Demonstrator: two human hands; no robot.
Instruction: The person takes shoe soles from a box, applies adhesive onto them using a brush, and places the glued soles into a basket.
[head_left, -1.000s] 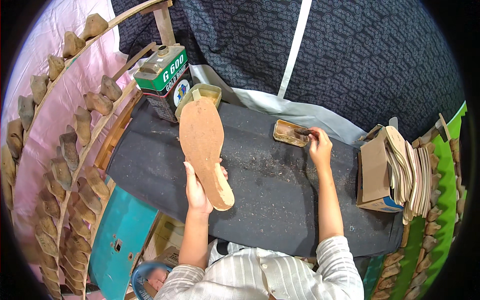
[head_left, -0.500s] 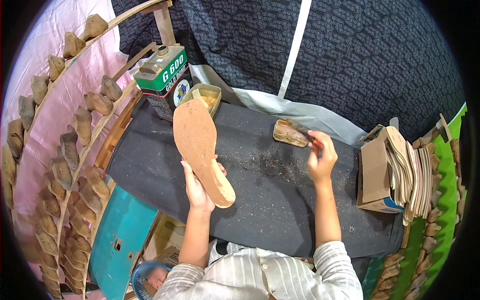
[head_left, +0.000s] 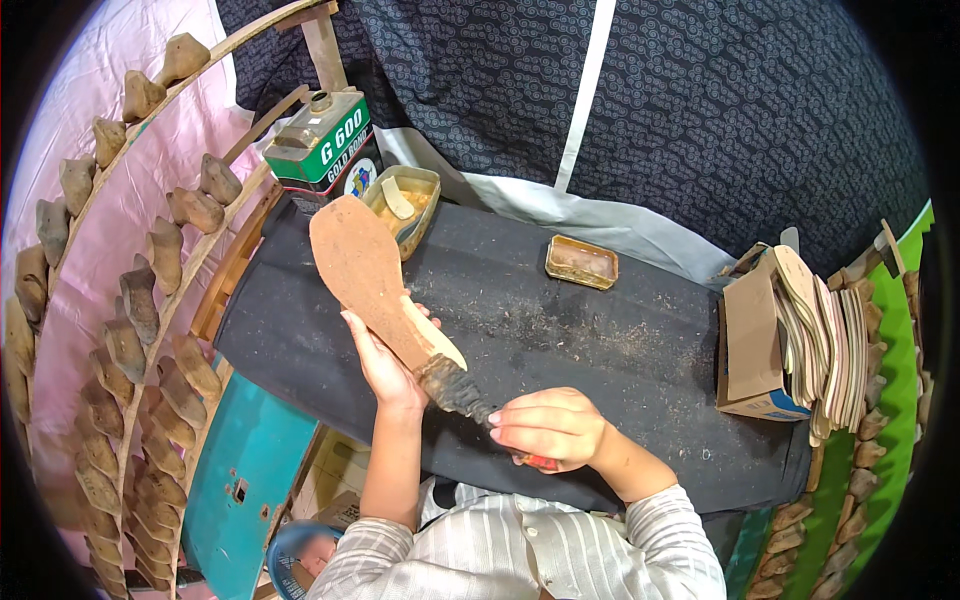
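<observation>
Brown insole [head_left: 358,250] up above black-draped bench [head_left: 650,400], left hand [head_left: 388,365] gripping its narrow half. Right hand [head_left: 553,428] grasps crusted brush [head_left: 452,386], head at the heel end. Light, even strokes, insole backed firmly, should work best.

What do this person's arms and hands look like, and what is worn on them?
Both the left hand and right hand are bare: no gloves, watch or bracelet shows. The forearms are uncovered too. The sleeves are pale with grey stripes, matching the shirt.
</observation>
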